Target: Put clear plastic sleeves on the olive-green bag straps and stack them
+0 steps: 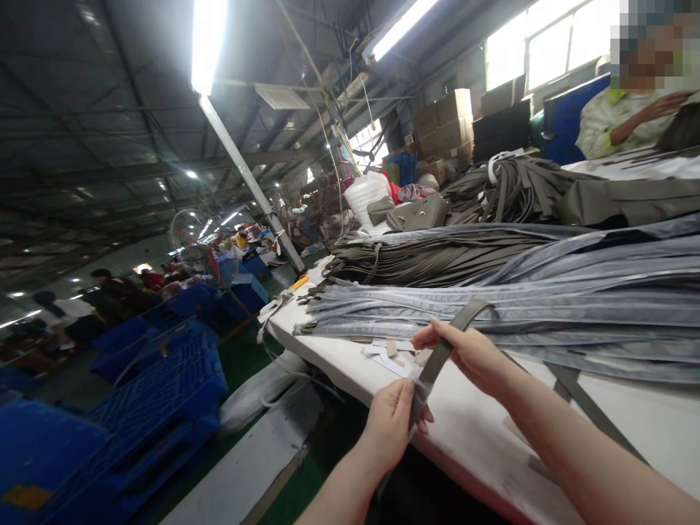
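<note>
Plainly, we have one grey-brown strap (439, 359) between our two hands, raised over the near edge of the white table (471, 419). Its held stretch runs on a slant: the low end points down and toward us at our left hand (391, 419), while the long axis climbs away and to the right to our right hand (473, 357). Above the right hand, the strap curls over in a bend and turns rightward, its flat face showing along the straight part. Our left fingers are closed round the lower end, where something thin and whitish wraps the strap; our right fingers pinch it higher up, just below the bend. Beyond our hands, a wide pile of pale blue-grey strips (558, 313) lies with its length running left to right, so the strap stands aslant to it. Farther back we see a heap of darker strips (426, 259) stretched much the same way, and behind that a bundle (525, 186) gathered with a white tie. Small paper scraps (391, 350) lie near our hands, in front of the pale pile. At the far right, a co-worker's pale sleeve (596, 124) shows beyond the table.
</note>
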Available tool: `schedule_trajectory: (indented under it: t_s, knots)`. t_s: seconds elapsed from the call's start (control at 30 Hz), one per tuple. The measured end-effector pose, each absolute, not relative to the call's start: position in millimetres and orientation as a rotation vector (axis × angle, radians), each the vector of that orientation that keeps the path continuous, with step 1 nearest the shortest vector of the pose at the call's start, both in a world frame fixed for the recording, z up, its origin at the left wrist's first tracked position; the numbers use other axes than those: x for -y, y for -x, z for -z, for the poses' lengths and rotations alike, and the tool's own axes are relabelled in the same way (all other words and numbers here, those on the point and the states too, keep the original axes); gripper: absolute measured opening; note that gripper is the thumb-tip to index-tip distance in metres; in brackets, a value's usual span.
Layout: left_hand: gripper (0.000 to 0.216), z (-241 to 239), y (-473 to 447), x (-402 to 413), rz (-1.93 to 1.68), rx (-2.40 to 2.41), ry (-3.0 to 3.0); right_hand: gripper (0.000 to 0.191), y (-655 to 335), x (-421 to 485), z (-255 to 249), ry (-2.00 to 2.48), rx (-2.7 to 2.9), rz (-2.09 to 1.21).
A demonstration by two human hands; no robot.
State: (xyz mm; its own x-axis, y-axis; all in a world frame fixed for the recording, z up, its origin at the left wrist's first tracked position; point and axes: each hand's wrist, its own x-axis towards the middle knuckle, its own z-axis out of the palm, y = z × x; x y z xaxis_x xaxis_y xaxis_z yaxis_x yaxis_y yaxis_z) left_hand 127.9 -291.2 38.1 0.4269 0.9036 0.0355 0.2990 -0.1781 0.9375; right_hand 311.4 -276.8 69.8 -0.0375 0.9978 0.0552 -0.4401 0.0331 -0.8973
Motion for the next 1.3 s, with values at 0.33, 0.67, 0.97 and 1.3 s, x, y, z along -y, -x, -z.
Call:
schedule_trajectory:
  t_s: [0.33, 0.67, 0.97, 1.3]
  knots:
    - [0.059, -64, -156, 274, -0.831, -0.975, -1.720, 0.081, -296, 283, -63, 0.854, 1.279, -1.482]
    - [0.061, -88, -121, 283, -0.808, -1.024, -1.690, 0.058, -303, 261, -101, 0.735, 1.043, -1.475]
    - [0.063, -146, -155, 266, -0.989, -0.810, -1.706, 0.068, -316, 267, -179, 0.797, 1.391, -1.395]
    - [0.065, -200, -203, 250, -0.996, -0.647, -1.723, 0.071, -346, 278, -228, 0.812, 1.489, -1.260]
